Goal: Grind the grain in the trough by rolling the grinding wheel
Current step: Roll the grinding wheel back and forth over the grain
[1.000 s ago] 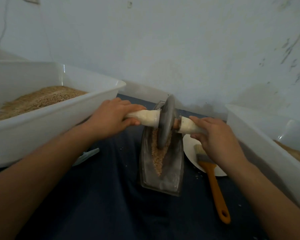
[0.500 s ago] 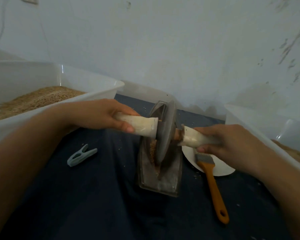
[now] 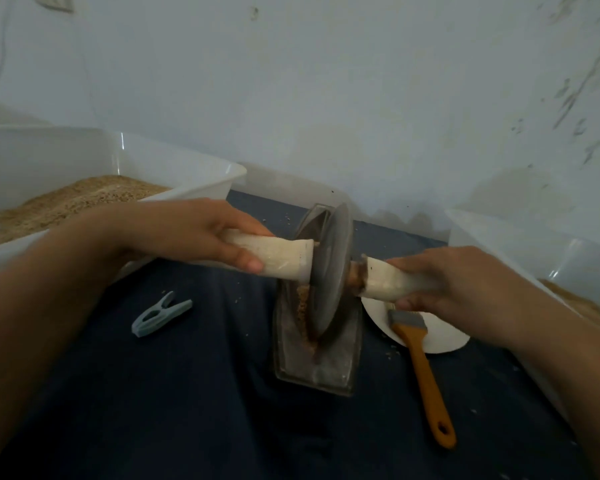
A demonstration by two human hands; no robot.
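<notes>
trough [image 3: 340, 370]: grain [image 3: 302, 305] inside, grinding wheel [image 3: 329, 271] upright in it (near end)
left tub [image 3: 201, 187]: grain heap
hands: left hand [image 3: 194, 233] and right hand [image 3: 461, 285] each grip a white handle
cloth [image 3: 187, 393]: peg [image 3: 160, 314] left, brush [image 3: 420, 362] right

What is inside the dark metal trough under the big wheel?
Tan grain lies along the groove of the trough, left of the grinding wheel standing in it. The wheel covers the groove beneath and to its right, so what is there cannot be seen.

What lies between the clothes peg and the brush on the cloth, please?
In the head view, the trough with the grinding wheel in it lies between the clothes peg and brush.
</notes>
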